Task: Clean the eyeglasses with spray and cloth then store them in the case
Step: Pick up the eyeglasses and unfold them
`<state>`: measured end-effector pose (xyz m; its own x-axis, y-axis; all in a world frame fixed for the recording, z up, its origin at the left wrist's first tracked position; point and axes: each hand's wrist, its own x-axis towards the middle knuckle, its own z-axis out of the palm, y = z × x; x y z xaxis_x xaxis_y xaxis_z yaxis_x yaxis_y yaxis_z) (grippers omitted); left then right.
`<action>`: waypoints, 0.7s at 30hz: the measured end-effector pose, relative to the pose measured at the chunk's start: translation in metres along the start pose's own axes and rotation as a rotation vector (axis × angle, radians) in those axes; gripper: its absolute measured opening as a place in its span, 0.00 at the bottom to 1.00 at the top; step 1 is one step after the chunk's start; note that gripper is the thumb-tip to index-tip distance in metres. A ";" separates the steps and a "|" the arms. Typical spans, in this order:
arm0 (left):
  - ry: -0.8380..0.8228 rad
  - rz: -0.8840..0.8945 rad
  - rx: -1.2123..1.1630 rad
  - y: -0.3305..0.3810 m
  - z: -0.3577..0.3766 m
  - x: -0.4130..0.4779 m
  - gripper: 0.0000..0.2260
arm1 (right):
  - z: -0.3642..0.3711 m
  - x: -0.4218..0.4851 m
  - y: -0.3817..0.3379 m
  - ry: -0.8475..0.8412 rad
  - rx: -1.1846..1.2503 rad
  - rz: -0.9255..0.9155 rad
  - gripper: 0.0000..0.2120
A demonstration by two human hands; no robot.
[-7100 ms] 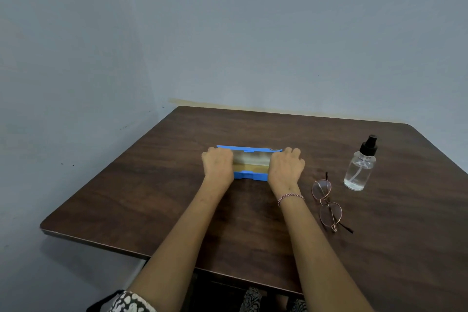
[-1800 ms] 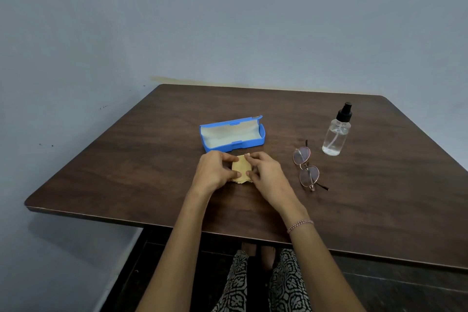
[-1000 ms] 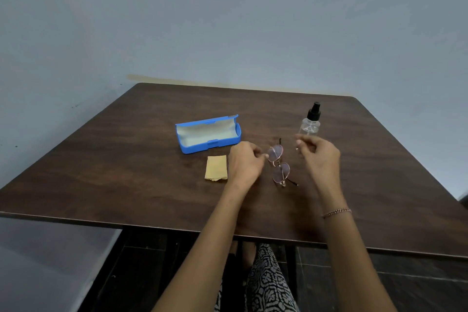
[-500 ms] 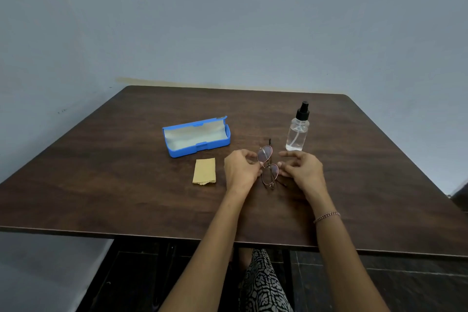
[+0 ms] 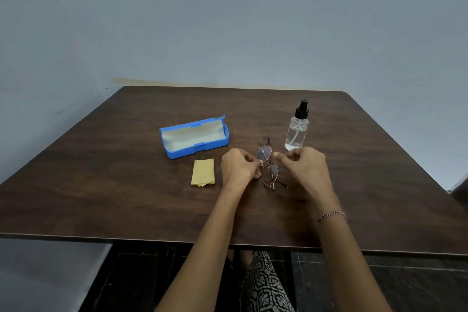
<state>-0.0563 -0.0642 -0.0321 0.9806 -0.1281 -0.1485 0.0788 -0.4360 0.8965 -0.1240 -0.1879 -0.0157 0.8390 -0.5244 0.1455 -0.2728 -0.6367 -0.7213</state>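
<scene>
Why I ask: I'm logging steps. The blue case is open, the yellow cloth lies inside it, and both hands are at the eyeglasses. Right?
No. The head view shows the yellow cloth lying on the table near the blue case, not inside it. The case is open, and the left hand and right hand are at the eyeglasses.

Left hand (image 5: 239, 169) pinches eyeglasses (image 5: 269, 169) on table (image 5: 101, 185); right hand (image 5: 306, 171) just beside them. Cloth (image 5: 203, 172), open case (image 5: 194, 137), spray bottle (image 5: 296, 131) nearby.
</scene>
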 end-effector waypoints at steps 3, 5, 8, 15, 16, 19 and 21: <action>-0.002 0.063 0.116 -0.001 -0.003 0.001 0.06 | -0.003 -0.006 -0.008 -0.030 -0.119 -0.023 0.24; 0.059 0.165 0.207 0.002 -0.006 0.004 0.05 | -0.003 -0.009 -0.011 -0.053 -0.143 -0.005 0.27; 0.114 0.327 0.325 0.016 -0.010 0.008 0.04 | -0.002 -0.012 -0.012 -0.050 -0.154 -0.010 0.27; -0.022 0.443 0.469 0.036 -0.004 0.025 0.10 | -0.004 -0.013 -0.017 -0.054 -0.186 0.008 0.26; -0.049 0.440 0.474 0.036 -0.004 0.026 0.09 | -0.004 -0.012 -0.017 -0.059 -0.194 0.013 0.26; -0.073 0.447 0.494 0.037 -0.003 0.028 0.09 | -0.003 -0.009 -0.016 -0.072 -0.203 0.009 0.24; -0.066 0.435 0.501 0.036 -0.003 0.028 0.09 | -0.002 -0.007 -0.014 -0.077 -0.197 0.003 0.23</action>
<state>-0.0253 -0.0809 -0.0023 0.8898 -0.4332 0.1438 -0.4304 -0.6912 0.5805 -0.1274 -0.1762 -0.0050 0.8694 -0.4866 0.0864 -0.3558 -0.7376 -0.5739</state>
